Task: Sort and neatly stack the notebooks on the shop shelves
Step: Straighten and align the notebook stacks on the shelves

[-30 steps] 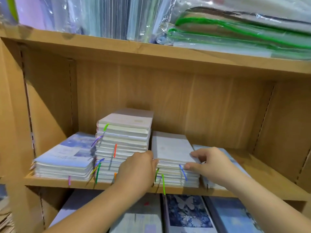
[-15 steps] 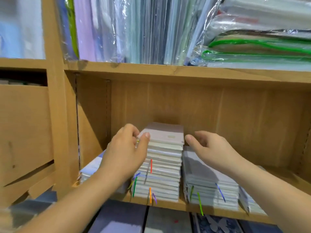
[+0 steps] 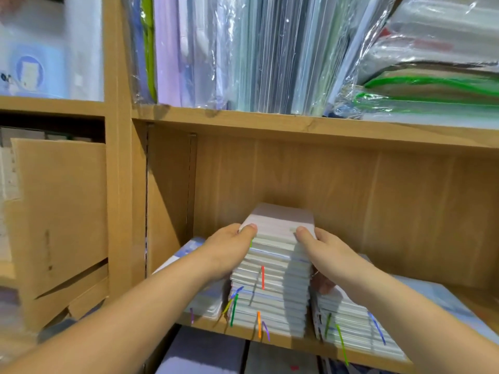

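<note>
A tall stack of pale notebooks (image 3: 272, 282) with coloured ribbon markers stands on the wooden shelf (image 3: 291, 344). My left hand (image 3: 229, 252) grips its upper left side, thumb on the top cover. My right hand (image 3: 324, 255) grips the upper right side, thumb on top and fingers down the side. A lower stack of notebooks (image 3: 351, 330) sits just right of it, under my right wrist. A short pile of blue-covered notebooks (image 3: 205, 300) lies to the left, mostly hidden by my left forearm.
The shelf above (image 3: 297, 128) carries upright plastic-wrapped books (image 3: 243, 49) and flat green-zip pouches (image 3: 432, 95). A cardboard box (image 3: 59, 211) fills the left bay. More notebooks (image 3: 205, 354) lie on the shelf below. Another flat blue notebook (image 3: 442, 300) lies far right.
Both hands rose from the low middle stack to the tall stack. They now clasp its upper part from both sides. The view moved closer and tilted up.
</note>
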`<action>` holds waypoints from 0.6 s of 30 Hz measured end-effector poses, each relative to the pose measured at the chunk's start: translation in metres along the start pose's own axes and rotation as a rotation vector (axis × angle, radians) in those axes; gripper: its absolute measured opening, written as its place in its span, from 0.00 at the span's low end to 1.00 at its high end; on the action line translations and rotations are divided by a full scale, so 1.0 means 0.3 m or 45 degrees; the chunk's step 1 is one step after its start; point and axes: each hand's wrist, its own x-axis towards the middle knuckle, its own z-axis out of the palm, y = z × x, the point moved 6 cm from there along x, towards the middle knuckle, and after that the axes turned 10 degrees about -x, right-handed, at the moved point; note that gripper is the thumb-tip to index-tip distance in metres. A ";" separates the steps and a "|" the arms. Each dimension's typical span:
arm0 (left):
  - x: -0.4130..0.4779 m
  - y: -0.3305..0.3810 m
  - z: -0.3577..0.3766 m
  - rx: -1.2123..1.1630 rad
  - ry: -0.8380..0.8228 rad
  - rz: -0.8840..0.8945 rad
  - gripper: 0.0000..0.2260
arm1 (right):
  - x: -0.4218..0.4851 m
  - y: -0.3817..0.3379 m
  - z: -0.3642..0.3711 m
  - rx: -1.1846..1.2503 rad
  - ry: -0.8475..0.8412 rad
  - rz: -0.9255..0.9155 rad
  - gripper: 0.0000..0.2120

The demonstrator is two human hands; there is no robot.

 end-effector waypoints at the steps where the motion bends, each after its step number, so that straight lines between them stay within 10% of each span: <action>1: -0.009 0.007 0.002 -0.033 0.020 -0.003 0.15 | -0.003 -0.003 0.003 0.038 0.040 -0.006 0.26; 18: -0.234 -0.035 -0.015 -0.287 -0.098 -0.353 0.26 | -0.252 -0.039 -0.021 0.062 -0.249 -0.022 0.17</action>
